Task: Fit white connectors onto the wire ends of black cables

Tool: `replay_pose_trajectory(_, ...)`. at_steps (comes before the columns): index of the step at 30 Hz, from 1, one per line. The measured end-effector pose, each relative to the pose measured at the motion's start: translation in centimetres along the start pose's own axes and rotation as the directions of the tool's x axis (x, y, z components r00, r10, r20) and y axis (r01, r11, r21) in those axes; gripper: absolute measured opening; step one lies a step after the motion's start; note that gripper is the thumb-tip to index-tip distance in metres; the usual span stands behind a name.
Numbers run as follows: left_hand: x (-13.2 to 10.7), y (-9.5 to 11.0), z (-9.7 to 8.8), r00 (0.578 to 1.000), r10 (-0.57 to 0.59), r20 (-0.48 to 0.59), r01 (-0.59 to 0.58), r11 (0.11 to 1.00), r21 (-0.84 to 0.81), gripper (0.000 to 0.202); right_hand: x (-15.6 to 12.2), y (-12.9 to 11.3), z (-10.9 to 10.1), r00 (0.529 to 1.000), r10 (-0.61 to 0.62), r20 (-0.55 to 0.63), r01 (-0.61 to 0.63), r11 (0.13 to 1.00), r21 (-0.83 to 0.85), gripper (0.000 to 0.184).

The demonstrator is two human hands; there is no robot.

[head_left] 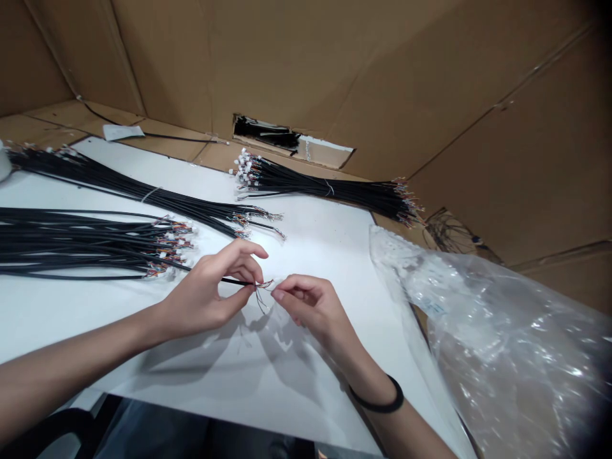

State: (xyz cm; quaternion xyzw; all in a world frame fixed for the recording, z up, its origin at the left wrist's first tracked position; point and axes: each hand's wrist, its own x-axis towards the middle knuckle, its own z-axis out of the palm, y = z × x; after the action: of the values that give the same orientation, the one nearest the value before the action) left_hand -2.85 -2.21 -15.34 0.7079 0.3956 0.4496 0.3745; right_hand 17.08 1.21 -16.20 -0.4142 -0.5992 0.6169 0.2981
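My left hand [217, 287] pinches a black cable [236, 281] between thumb and fingers, close to its stripped end. Thin loose wires [262, 294] fan out from that end, some pointing right and some hanging down. Just to the right, my right hand [308, 299] has its thumb and index finger pressed together at the wire tips. Whether a fine wire is caught between those fingertips is too small to make out. The rest of the held cable runs left behind my left hand toward a pile of similar cables [71, 245].
A tied cable bundle [157, 194] lies behind my left hand, and another tied bundle [329, 185] rests farther back on the white table [335, 408]. Clear plastic bags [502, 344] cover the right side. Cardboard walls [310, 64] with a cut slot [268, 132] enclose the back.
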Motion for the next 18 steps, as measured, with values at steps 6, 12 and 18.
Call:
replay_pose_trajectory(6,0.02,0.13,-0.02,1.000,-0.002,-0.005,0.002,1.000,-0.012,0.038,-0.09,0.06,0.35,0.984,-0.169,-0.063,0.154,0.968,-0.196,0.014)
replay_pose_trajectory(12,0.02,0.04,0.00,1.000,-0.012,0.011,0.012,1.000,-0.025,0.037,-0.16,-0.05,0.58,0.942,-0.316,-0.116,0.265,0.909,-0.323,0.013)
replay_pose_trajectory(18,-0.02,0.12,0.02,1.000,-0.016,0.010,0.016,1.000,-0.022,0.037,-0.13,-0.17,0.72,0.935,-0.338,-0.108,0.282,0.892,-0.352,0.012)
